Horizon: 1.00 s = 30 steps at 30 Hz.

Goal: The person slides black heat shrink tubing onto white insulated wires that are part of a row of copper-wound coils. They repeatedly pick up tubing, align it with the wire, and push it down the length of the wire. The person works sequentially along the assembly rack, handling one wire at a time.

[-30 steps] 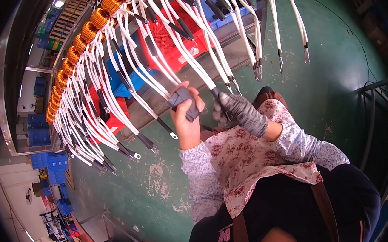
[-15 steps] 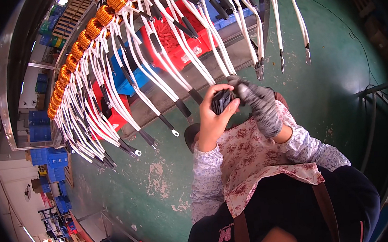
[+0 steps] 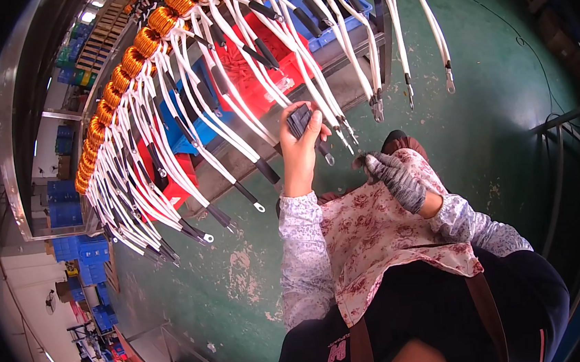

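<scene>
My bare left hand [image 3: 297, 146] is closed round a bundle of short black sleeves [image 3: 300, 120], seemingly tubing pieces. A white lead passes behind that hand, and its black-sleeved end with a metal lug [image 3: 328, 155] shows just below the fingers. Beside it hang two white leads with bare metal tips [image 3: 350, 138]. My right hand [image 3: 397, 178], in a grey striped glove, is just below and right of those tips, apart from them. Its fingers are curled together; whatever they pinch is too small to tell. More white leads [image 3: 236, 120] hang in a row, many with black sleeves and ring lugs.
Copper-wound coils [image 3: 147, 42] line the rack above the leads. Behind them stand a red bin [image 3: 266, 66] of small red parts and blue bins [image 3: 332, 29]. A metal frame edge [image 3: 368, 46] runs beneath. Green floor [image 3: 478, 123] lies to the right.
My hands have separated. The left has moved up and left with the black sleeves, toward the leads; the right has drawn down and right. The rack has shifted slightly in view.
</scene>
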Available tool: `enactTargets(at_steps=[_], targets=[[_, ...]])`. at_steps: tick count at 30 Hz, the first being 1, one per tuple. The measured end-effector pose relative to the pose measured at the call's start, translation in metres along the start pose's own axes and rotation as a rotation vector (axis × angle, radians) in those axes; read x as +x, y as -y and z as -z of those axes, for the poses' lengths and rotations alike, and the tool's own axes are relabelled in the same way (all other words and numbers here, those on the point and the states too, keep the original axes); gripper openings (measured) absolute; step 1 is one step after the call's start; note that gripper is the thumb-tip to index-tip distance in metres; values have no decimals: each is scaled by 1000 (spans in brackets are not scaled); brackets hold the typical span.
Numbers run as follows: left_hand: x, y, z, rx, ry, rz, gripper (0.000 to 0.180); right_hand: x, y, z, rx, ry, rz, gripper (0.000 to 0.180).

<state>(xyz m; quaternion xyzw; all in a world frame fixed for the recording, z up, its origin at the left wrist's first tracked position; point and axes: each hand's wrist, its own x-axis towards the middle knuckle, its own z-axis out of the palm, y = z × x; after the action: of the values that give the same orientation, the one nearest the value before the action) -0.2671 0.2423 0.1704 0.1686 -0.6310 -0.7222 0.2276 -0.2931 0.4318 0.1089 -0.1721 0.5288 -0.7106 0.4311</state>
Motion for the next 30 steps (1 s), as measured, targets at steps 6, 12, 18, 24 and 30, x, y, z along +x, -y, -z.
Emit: enactTargets(at_steps=[6,12,18,24,30], targets=[[13,-2,-7,11,72,-8,33,7,-20,-1,50,-76,75,33],[13,-8,-12,34,85,44,31,3,-18,-1,164,34,-24,35],[13,-13,-15,-8,90,52,30,-2,-15,-2,59,16,158,33],[12,-14,-16,-37,91,69,28,-13,14,-22,88,-80,196,29],[14,-12,-19,-53,114,68,23,7,17,-33,-43,-238,138,34]])
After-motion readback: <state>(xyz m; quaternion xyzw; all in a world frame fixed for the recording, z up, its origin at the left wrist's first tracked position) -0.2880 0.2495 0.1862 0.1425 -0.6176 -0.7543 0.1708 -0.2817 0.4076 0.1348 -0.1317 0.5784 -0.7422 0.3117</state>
